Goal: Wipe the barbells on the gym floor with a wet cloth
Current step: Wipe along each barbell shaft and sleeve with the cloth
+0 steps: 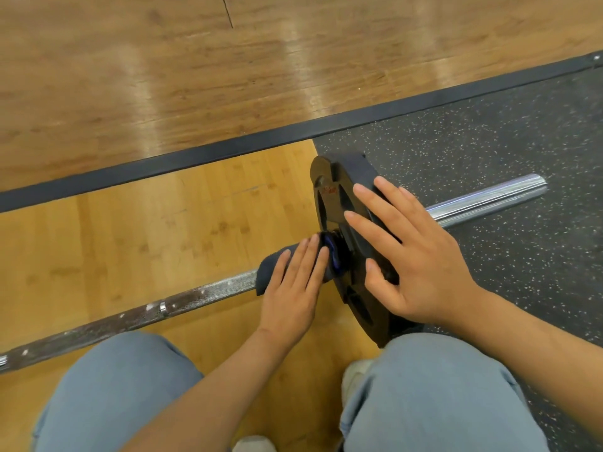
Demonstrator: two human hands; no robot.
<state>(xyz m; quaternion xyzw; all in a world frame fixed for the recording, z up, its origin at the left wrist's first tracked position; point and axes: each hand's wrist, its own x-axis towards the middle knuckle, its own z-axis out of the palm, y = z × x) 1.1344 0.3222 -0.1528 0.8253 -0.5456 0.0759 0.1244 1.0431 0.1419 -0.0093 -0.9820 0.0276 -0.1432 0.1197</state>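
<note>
Barbell (208,290) lying flat across the frame, shaft running over the yellow wood floor (146,230) and the far sleeve (489,199) stretching out over the speckled rubber mat (489,132). One black weight plate (339,203) stands on edge near that end. And the left hand (293,288) is right on the job: fingers straight and flat, pressing a dark cloth (270,265) down over the shaft just beside the collar. No curl to that hand, it is a push, not a grab. Whether the cloth wraps fully round the bar cannot be told from up here. The right hand (411,256) spreads wide over the plate's upper edge and face, fingers fanned and relaxed, holding nothing, and it looks like a bracing hand to stop the bar rolling.

How far along? Early to middle, by the look of it. The long run of shaft to the left shows white specks and dull patches, so that stretch appears unwiped. The chrome sleeve beyond the plate gleams, though that could simply be its finish. The plate and collar look like they have work left too, and any other barbells sit outside this view. The person crouches close, knees (124,386) either side.
</note>
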